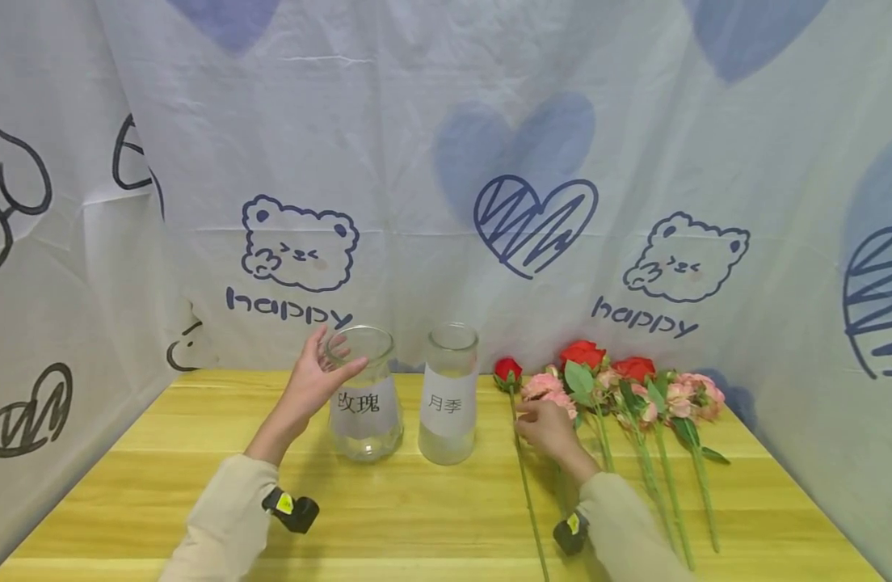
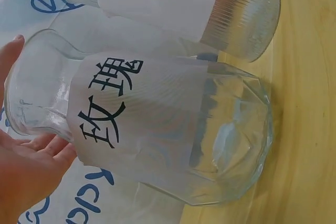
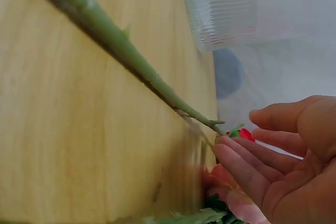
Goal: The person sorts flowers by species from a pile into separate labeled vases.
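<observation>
My left hand (image 1: 311,392) is spread around the neck of a clear glass vase (image 2: 231,145) with a paper label reading 玫瑰. Its thumb lies across the near side, while other fingers show behind the glass. To the right stands a ribbed glass vase (image 1: 448,449) labelled 月季. My right hand (image 1: 551,432) is at the long green stem (image 3: 126,51) of a single red rose (image 1: 507,372). In the right wrist view, fingertips (image 3: 224,148) meet the stem, and the thumb stays apart from them.
Right of my right hand, several long-stemmed flowers lie side by side, with red blooms (image 1: 582,353) and pink blooms (image 1: 696,396). A white curtain (image 1: 417,162) printed with hearts and bears hangs behind and along the sides of the wooden table (image 1: 388,525).
</observation>
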A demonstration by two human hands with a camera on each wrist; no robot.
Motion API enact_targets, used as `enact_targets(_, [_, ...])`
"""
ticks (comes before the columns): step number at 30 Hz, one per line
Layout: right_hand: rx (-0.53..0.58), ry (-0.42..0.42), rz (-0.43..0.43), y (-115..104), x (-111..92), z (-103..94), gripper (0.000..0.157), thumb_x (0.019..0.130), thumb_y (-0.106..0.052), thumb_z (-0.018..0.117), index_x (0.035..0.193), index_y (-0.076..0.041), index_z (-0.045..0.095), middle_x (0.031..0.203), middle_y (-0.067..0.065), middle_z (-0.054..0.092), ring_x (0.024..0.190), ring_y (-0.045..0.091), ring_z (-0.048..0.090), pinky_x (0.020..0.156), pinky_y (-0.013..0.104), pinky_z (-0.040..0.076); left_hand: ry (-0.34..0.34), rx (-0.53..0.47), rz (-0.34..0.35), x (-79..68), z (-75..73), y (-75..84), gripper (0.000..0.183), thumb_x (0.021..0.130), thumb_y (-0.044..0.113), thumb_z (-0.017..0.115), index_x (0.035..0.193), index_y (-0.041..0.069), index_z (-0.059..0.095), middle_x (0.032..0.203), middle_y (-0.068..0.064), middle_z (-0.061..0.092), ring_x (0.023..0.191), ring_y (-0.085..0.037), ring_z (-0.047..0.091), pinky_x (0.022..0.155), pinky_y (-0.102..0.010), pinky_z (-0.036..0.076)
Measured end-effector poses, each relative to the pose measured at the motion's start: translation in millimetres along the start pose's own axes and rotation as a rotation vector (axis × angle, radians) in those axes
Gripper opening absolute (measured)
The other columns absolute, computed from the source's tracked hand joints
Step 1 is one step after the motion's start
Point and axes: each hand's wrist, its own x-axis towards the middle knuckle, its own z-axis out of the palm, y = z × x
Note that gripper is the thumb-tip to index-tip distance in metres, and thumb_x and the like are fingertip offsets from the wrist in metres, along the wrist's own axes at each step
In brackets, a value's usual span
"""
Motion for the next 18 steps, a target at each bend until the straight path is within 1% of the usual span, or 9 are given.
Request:
enact_targets(2, [-0.052, 0.0, 0.011, 0.9, 1.6, 1.2, 0.031, 0.078, 0.004, 0.066, 0.107, 0.015, 0.065, 0.085, 0.021, 0.071, 0.071, 0.028, 0.069, 0.062, 0.034, 0.058, 0.006, -0.002, 0.003, 0.1, 0.9, -0.7, 0.089, 0.092, 0.023, 0.066, 0.153, 0.002, 0.005, 0.154, -0.018, 0.027, 0.138, -0.036, 0.031, 0.114, -0.047, 0.026])
enact_targets(3, [-0.072, -0.009, 0.024, 1.4, 2.6, 2.0, 0.028, 0.077, 0.003, 0.066, 0.103, 0.015, 0.066, 0.082, 0.02, 0.071, 0.069, 0.026, 0.069, 0.061, 0.033, 0.057, 0.01, -0.004, 0.003, 0.2, 1.4, -0.9, 0.087, 0.092, 0.022, 0.066, 0.153, 0.001, 0.008, 0.154, -0.019, 0.028, 0.138, -0.036, 0.032, 0.114, -0.047, 0.026])
enact_targets(5, [-0.051, -0.033, 0.07, 1.1, 4.6, 5.3, 0.028, 0.076, 0.005, 0.068, 0.101, 0.016, 0.065, 0.077, 0.018, 0.07, 0.064, 0.024, 0.068, 0.058, 0.033, 0.057, 0.02, -0.007, 0.002, -0.1, 1.0, -1.5, 0.084, 0.092, 0.022, 0.066, 0.152, 0.001, 0.012, 0.153, -0.019, 0.03, 0.137, -0.036, 0.033, 0.114, -0.046, 0.027])
enact_targets(7, [0.005, -0.056, 0.127, 0.6, 6.1, 8.5, 0.026, 0.076, 0.008, 0.069, 0.099, 0.018, 0.062, 0.072, 0.017, 0.067, 0.058, 0.022, 0.066, 0.053, 0.032, 0.058, 0.024, -0.014, -0.001, -0.1, 0.9, -2.2, 0.084, 0.092, 0.021, 0.067, 0.152, 0.001, 0.013, 0.153, -0.018, 0.03, 0.137, -0.036, 0.033, 0.114, -0.046, 0.027])
enact_targets(9, [0.087, -0.077, 0.2, 0.0, 7.5, 11.1, 0.022, 0.076, 0.011, 0.068, 0.095, 0.02, 0.06, 0.069, 0.017, 0.065, 0.053, 0.022, 0.064, 0.049, 0.032, 0.058, 0.026, -0.018, -0.002, 0.1, 1.0, -2.9, 0.083, 0.092, 0.021, 0.067, 0.152, 0.002, 0.013, 0.153, -0.018, 0.03, 0.137, -0.035, 0.033, 0.114, -0.046, 0.027])
enact_targets(10, [0.131, -0.084, 0.228, -0.8, 7.7, 11.8, 0.024, 0.077, 0.013, 0.068, 0.098, 0.02, 0.059, 0.07, 0.017, 0.064, 0.054, 0.022, 0.064, 0.049, 0.033, 0.058, 0.026, -0.022, -0.002, 0.3, 1.2, -3.3, 0.083, 0.092, 0.021, 0.067, 0.152, 0.002, 0.013, 0.153, -0.018, 0.03, 0.137, -0.035, 0.033, 0.114, -0.046, 0.027])
enact_targets(11, [0.148, -0.093, 0.249, -1.1, 8.1, 12.5, 0.022, 0.077, 0.013, 0.067, 0.096, 0.02, 0.059, 0.071, 0.017, 0.064, 0.054, 0.021, 0.063, 0.05, 0.033, 0.058, 0.028, -0.024, -0.003, 0.5, 1.4, -3.7, 0.083, 0.092, 0.021, 0.067, 0.152, 0.002, 0.013, 0.153, -0.017, 0.03, 0.137, -0.035, 0.033, 0.114, -0.046, 0.026])
enact_targets(14, [0.197, -0.124, 0.3, -1.8, 8.8, 13.2, 0.021, 0.079, 0.012, 0.066, 0.097, 0.02, 0.058, 0.073, 0.018, 0.063, 0.057, 0.021, 0.062, 0.053, 0.034, 0.059, 0.031, -0.03, -0.002, 0.7, 2.2, -4.4, 0.084, 0.092, 0.022, 0.067, 0.153, 0.002, 0.013, 0.153, -0.017, 0.03, 0.137, -0.035, 0.033, 0.114, -0.046, 0.026])
enact_targets(18, [0.277, -0.157, 0.334, -1.2, 8.2, 13.0, 0.026, 0.082, 0.01, 0.063, 0.105, 0.02, 0.055, 0.076, 0.017, 0.062, 0.059, 0.019, 0.06, 0.054, 0.031, 0.058, 0.034, -0.036, -0.003, 0.2, 2.8, -4.8, 0.085, 0.091, 0.023, 0.067, 0.153, 0.002, 0.012, 0.153, -0.016, 0.03, 0.137, -0.035, 0.032, 0.115, -0.047, 0.025])
